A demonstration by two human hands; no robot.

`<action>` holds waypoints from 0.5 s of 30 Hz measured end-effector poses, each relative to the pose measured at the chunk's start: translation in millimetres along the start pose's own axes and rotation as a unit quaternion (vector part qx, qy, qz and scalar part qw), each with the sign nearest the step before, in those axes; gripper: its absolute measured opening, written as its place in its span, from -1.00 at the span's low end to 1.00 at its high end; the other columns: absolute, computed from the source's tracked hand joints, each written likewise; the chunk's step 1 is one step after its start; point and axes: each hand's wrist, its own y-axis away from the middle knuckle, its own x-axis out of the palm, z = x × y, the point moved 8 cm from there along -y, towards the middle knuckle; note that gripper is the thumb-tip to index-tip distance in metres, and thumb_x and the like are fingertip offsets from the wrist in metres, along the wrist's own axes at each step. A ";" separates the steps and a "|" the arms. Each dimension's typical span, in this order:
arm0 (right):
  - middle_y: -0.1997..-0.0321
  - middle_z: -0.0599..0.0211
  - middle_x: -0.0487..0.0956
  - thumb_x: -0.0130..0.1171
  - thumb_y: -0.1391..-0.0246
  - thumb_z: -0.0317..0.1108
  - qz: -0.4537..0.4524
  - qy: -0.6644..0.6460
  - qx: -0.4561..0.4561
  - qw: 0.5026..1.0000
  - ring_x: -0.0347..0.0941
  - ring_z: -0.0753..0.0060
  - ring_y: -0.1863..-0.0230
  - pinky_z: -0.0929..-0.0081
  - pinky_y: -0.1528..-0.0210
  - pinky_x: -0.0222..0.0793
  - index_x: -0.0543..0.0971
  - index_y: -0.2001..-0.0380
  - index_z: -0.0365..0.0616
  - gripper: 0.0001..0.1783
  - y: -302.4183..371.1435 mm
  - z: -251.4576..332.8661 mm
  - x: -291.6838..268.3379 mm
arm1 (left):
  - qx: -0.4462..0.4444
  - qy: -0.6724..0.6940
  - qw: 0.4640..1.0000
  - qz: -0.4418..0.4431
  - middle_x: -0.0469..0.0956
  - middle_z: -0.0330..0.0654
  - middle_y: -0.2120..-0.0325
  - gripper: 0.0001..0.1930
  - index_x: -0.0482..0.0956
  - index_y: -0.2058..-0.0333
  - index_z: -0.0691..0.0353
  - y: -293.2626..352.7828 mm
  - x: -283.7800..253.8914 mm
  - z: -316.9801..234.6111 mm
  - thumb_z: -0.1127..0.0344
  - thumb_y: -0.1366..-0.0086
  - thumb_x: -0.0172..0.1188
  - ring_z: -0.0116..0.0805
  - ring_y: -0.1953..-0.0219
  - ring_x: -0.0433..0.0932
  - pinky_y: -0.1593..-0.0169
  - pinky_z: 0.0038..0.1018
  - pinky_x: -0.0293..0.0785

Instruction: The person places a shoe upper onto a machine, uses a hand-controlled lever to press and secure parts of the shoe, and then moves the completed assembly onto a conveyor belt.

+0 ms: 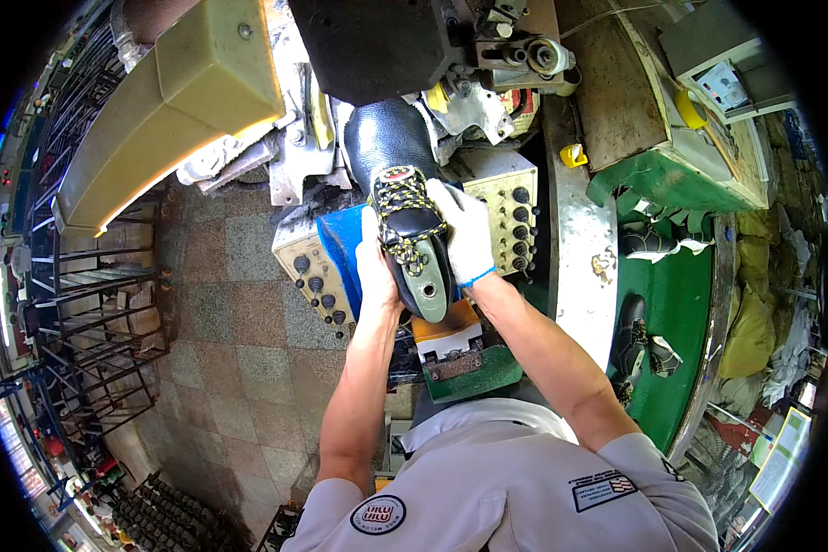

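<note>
Between my two gloved hands is a black leather shoe (391, 138) with black and yellow laces, its toe pointing away from me, in among the machine's metal jaws. A grey-green shoe last (427, 285) with a round hole fills its heel opening. My left hand (373, 262), in a white glove, is closed along the shoe's left side. On the right side, my right hand (465, 228), in a white glove with a blue cuff, grips the upper near the laces. Fingertips of both hands are partly hidden by the shoe.
Control boxes with black knobs (315, 283) flank the shoe. Overhead hang a dark metal block (373, 46) and a cream machine arm (156, 110). At right, several shoe uppers lie on a green bench (669, 294). Metal racks (101, 322) stand left of the tiled floor.
</note>
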 end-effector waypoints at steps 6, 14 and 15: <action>0.23 0.36 0.66 0.24 -0.27 -0.23 -0.012 0.056 -0.054 0.997 0.47 0.63 0.21 0.57 0.14 0.42 0.65 0.11 -0.38 -0.64 -1.6 7.5 2.2 | 0.067 -0.101 0.993 0.003 0.67 -0.13 0.15 -0.53 0.51 -0.08 0.30 -4.8 -5.7 -9.8 0.01 -0.61 -0.20 -0.39 0.20 0.68 0.10 -0.44 0.64; 0.23 0.40 0.66 0.25 -0.28 -0.19 -0.014 0.049 -0.059 0.997 0.45 0.64 0.22 0.56 0.13 0.41 0.66 0.11 -0.35 -0.63 -0.1 8.4 0.7 | 0.075 -0.112 0.991 0.024 0.66 -0.16 0.12 -0.47 0.53 -0.06 0.31 0.0 -6.1 -8.1 -0.05 -0.61 -0.23 -0.42 0.16 0.64 0.03 -0.43 0.57; 0.23 0.40 0.66 0.24 -0.29 -0.18 -0.006 0.057 -0.061 0.996 0.45 0.64 0.21 0.56 0.11 0.41 0.66 0.10 -0.35 -0.62 -0.8 10.3 1.0 | 0.052 -0.058 0.996 0.035 0.66 -0.17 0.12 -0.43 0.56 -0.04 0.30 0.3 -0.4 -8.0 -0.09 -0.61 -0.24 -0.43 0.17 0.64 0.02 -0.42 0.56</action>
